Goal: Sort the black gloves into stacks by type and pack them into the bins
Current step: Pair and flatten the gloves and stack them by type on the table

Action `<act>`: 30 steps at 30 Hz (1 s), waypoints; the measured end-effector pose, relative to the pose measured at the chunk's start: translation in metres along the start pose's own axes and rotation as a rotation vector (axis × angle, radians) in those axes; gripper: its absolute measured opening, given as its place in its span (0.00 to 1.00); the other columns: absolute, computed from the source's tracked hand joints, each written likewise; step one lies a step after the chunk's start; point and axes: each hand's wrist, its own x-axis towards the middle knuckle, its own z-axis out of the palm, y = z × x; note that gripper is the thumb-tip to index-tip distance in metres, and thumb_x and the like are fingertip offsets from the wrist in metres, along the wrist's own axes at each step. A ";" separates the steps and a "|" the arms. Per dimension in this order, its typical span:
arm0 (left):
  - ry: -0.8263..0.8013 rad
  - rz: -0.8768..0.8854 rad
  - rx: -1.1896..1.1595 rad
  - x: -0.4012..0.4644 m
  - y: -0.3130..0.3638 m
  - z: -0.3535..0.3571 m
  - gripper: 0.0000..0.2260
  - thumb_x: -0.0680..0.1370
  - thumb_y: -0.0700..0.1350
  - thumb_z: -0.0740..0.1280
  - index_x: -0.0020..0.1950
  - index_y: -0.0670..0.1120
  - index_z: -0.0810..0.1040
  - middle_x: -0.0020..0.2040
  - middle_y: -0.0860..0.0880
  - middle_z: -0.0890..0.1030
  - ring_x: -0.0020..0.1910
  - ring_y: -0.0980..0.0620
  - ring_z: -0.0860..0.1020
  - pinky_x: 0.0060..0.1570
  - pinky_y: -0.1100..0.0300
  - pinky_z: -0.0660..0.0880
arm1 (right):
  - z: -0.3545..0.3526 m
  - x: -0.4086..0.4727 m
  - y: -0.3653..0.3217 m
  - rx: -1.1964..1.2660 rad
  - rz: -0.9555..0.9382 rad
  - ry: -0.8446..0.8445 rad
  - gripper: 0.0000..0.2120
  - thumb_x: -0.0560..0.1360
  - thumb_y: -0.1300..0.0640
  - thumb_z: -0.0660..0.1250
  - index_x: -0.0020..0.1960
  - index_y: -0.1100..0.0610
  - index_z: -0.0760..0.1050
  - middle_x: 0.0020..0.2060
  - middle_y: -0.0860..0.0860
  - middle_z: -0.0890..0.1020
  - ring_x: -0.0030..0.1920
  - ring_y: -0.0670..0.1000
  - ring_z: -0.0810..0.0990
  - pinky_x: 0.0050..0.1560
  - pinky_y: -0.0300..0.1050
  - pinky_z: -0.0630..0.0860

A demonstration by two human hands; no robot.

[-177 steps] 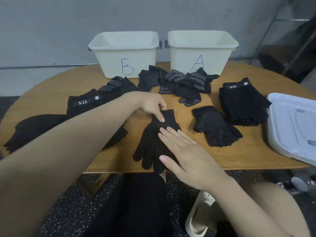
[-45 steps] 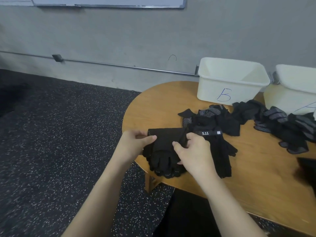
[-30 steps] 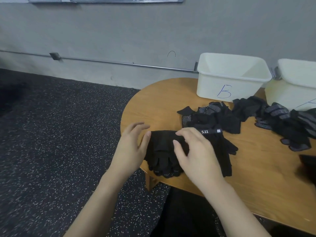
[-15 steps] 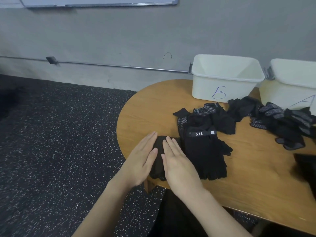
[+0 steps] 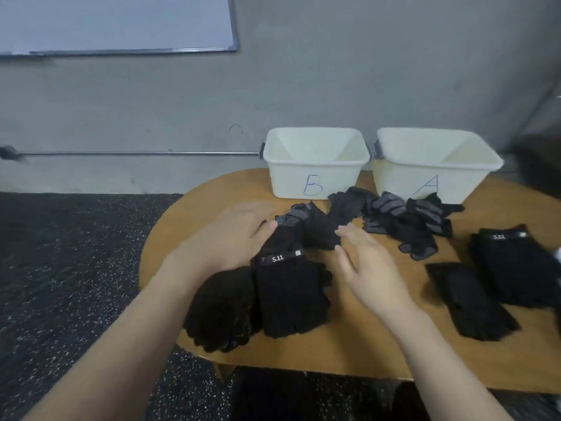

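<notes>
With my left hand and right hand both loose-fingered, holding nothing over the unsorted gloves below bin B, I risk dragging the neighbouring 5.11 stack askew.

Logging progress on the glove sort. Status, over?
Left hand open, on the mesh-backed glove. Right hand open, hovering beside it. Bin B and bin A show no gloves inside. Nothing blocking.
</notes>
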 end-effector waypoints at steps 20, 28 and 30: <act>-0.482 0.265 0.266 0.219 -0.033 0.110 0.39 0.68 0.59 0.80 0.77 0.54 0.71 0.72 0.53 0.75 0.69 0.50 0.73 0.68 0.56 0.69 | 0.077 0.101 0.121 -0.198 -0.078 -0.317 0.24 0.79 0.50 0.70 0.73 0.54 0.74 0.73 0.51 0.74 0.75 0.54 0.68 0.74 0.56 0.66; -0.262 0.284 0.188 0.220 -0.029 0.110 0.16 0.71 0.53 0.80 0.55 0.52 0.83 0.46 0.56 0.79 0.50 0.52 0.76 0.54 0.56 0.65 | 0.076 0.094 0.120 0.032 0.008 -0.080 0.05 0.77 0.62 0.69 0.44 0.54 0.81 0.46 0.48 0.81 0.48 0.55 0.81 0.49 0.50 0.76; -0.244 0.255 0.141 0.218 -0.022 0.104 0.11 0.72 0.50 0.79 0.49 0.50 0.82 0.42 0.57 0.77 0.48 0.51 0.76 0.53 0.57 0.65 | 0.071 0.091 0.116 0.139 0.125 -0.076 0.02 0.78 0.59 0.70 0.50 0.54 0.79 0.46 0.48 0.82 0.49 0.52 0.82 0.50 0.46 0.75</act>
